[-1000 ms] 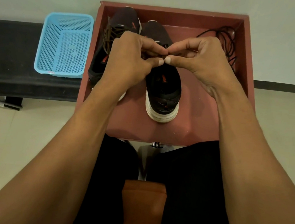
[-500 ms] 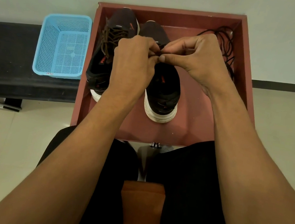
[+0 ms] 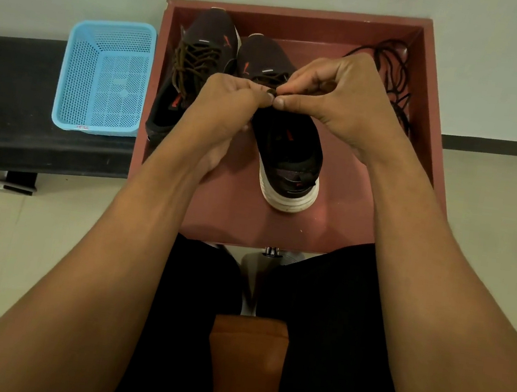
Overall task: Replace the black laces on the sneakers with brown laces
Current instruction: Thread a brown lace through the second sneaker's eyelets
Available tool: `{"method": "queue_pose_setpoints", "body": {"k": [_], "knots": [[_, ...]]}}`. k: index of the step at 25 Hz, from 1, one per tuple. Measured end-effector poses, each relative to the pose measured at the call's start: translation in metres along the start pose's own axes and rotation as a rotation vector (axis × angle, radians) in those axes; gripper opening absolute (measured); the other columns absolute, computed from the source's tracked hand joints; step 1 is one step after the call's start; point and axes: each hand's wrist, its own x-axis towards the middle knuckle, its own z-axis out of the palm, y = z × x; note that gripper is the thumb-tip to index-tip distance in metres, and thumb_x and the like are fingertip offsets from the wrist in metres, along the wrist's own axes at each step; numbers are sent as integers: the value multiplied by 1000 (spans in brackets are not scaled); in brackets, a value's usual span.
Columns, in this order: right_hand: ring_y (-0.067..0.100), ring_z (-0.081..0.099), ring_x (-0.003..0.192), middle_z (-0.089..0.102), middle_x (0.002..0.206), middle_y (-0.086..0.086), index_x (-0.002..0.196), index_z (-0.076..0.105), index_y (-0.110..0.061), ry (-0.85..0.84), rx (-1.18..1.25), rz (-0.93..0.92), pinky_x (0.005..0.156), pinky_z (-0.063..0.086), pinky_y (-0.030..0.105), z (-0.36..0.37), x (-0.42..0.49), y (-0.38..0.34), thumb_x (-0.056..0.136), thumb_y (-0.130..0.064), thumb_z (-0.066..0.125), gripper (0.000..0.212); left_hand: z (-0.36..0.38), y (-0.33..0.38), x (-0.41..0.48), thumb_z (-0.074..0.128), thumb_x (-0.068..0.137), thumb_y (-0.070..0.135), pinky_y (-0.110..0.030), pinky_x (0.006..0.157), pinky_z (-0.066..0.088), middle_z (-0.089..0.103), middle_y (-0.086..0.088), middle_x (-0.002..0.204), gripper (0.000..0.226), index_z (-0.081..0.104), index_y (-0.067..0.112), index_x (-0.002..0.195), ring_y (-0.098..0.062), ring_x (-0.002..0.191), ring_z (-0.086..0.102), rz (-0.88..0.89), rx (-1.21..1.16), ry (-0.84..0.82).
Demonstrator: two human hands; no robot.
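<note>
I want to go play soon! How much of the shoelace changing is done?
Roughly halfway. The dark sneaker on the left already wears brown laces, and loose black laces lie in the red tray. The left hand and right hand pinch a lace over the other dark sneaker, which remains.

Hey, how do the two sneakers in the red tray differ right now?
The left sneaker shows brown laces threaded up its front, and no hand is on its laces; over the right sneaker the left hand and right hand pinch a lace, hiding its lacing. The right sneaker's white heel shows; the left sneaker's heel is behind the left forearm. Both are dark with orange logos, toes pointing away.
</note>
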Motion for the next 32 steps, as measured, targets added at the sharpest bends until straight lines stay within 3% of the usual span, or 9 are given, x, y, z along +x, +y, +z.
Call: {"method": "queue_pose_setpoints", "body": {"k": [3, 7, 11, 16, 21, 25, 29, 31, 32], "knots": [[15, 78, 92, 80, 95, 4, 94, 82, -9, -34, -12, -3, 91, 63, 33, 0, -1, -1, 79, -15, 92, 18, 3, 4, 1, 65, 99, 19, -25, 57, 33, 46, 8, 59, 24, 60, 19, 75, -4, 48, 39, -72, -89, 28], [12, 78, 90, 80, 94, 0, 82, 77, -20, -32, -89, -4, 91, 63, 37, 4, 2, -1, 76, -18, 94, 18, 4, 3, 1, 67, 95, 21, -25, 55, 34, 44, 7, 55, 30, 59, 17, 66, -4, 47, 40, -11, 57, 81], [11, 77, 90, 79, 96, -1, 88, 79, -13, -27, -141, -10, 90, 63, 37, 4, 3, -2, 79, -20, 93, 17, 10, 3, 1, 59, 98, 26, -27, 52, 30, 36, 3, 56, 41, 46, 22, 59, -10, 49, 33, -4, 150, 131], [11, 75, 90, 77, 99, -6, 89, 80, -14, -29, -193, 12, 88, 62, 37, 0, 0, -3, 79, -26, 92, 19, 12, 4, 3, 57, 101, 24, -19, 43, 29, 38, 6, 55, 42, 44, 23, 61, -3, 39, 35, -61, 157, 143], [10, 74, 95, 76, 101, -7, 87, 80, -17, -57, -198, 27, 91, 61, 40, -5, -4, -3, 79, -28, 92, 17, 9, -3, 7, 56, 106, 25, -24, 56, 38, 43, 5, 59, 44, 47, 21, 63, -7, 52, 42, -60, 181, 143], [15, 74, 98, 76, 106, -2, 87, 79, -13, -109, -149, 59, 94, 61, 39, -13, -9, -3, 82, -22, 90, 15, 9, -8, 8, 48, 106, 12, -22, 60, 42, 50, 13, 63, 38, 52, 10, 68, 0, 44, 43, 11, 259, 146], [17, 74, 101, 76, 107, -1, 86, 78, -12, -147, -121, 73, 97, 60, 35, -17, -12, -5, 83, -20, 89, 13, 11, -10, 7, 48, 106, 11, -34, 87, 57, 51, 8, 58, 50, 43, 13, 56, -5, 58, 53, 19, 303, 193], [17, 74, 101, 76, 107, -1, 88, 78, -9, -155, -119, 79, 97, 60, 33, -18, -12, -5, 84, -19, 88, 14, 11, -9, 7, 48, 105, 10, -35, 84, 58, 63, 1, 66, 51, 44, 13, 55, -5, 69, 64, 19, 297, 204], [17, 74, 101, 76, 107, -1, 89, 78, -8, -161, -121, 83, 97, 60, 33, -19, -12, -4, 85, -19, 88, 16, 11, -9, 7, 48, 105, 9, -31, 76, 56, 70, -4, 81, 50, 46, 12, 55, -7, 85, 67, 11, 286, 200]]}}
